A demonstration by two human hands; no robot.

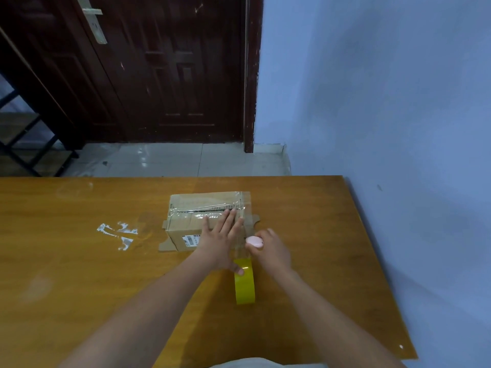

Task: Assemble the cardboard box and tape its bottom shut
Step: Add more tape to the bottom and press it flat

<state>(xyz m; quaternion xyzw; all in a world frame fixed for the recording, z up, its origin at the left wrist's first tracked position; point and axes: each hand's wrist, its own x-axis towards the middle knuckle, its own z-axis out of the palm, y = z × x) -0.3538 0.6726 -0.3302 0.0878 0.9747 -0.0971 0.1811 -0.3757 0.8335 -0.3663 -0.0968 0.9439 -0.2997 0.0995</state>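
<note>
The cardboard box (pixel 204 221) lies on the wooden table (pixel 79 261), clear tape glinting along its top seam, a barcode label nearer the left hand (pixel 221 236), whose flat straight fingers press it. Beside it, the right hand (pixel 269 248) grips a small pink object (pixel 254 241), perhaps a cutter, above the yellow tape roll (pixel 244 281).

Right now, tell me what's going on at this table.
A person is taping a cardboard box on a wooden table. The left hand presses flat on the box top, where clear tape already runs along the seam. The right hand grips a small pink object, perhaps a cutter, at the strip leading to the yellow tape roll. Tape scraps lie to the left.
</note>
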